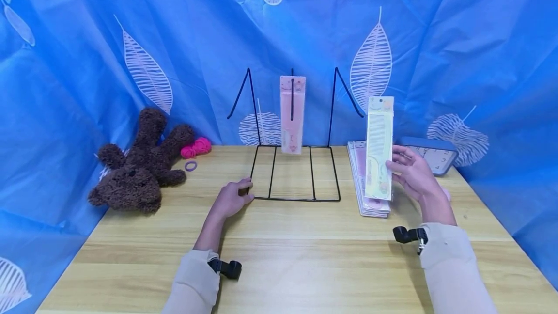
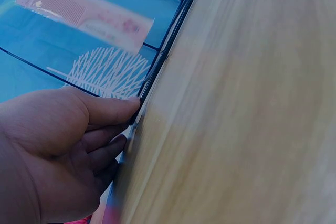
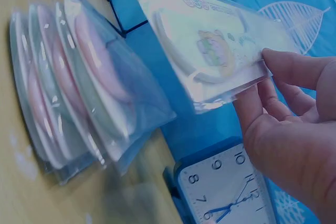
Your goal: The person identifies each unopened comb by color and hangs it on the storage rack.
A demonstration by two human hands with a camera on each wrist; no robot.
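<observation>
My right hand (image 1: 414, 173) pinches the edge of a pale yellow-green packaged comb (image 1: 379, 151), held upright above a stack of packaged combs (image 1: 357, 178). The right wrist view shows thumb and fingers on the clear sleeve of that packaged comb (image 3: 210, 51). At the near left corner of a black wire display rack (image 1: 292, 200), my left hand (image 1: 231, 197) grips the frame between thumb and fingers; the left wrist view shows this hand (image 2: 68, 145) closely. From the rack's middle hook hangs a pink packaged comb (image 1: 293, 130); the two side hooks hold nothing.
Behind my right hand stands a blue clock (image 1: 438, 156). On the left lie a brown teddy bear (image 1: 144, 168), a bright pink bundle (image 1: 196, 147) and a purple ring (image 1: 191, 165). A blue printed cloth (image 1: 196, 52) hangs behind the wooden table (image 1: 296, 256).
</observation>
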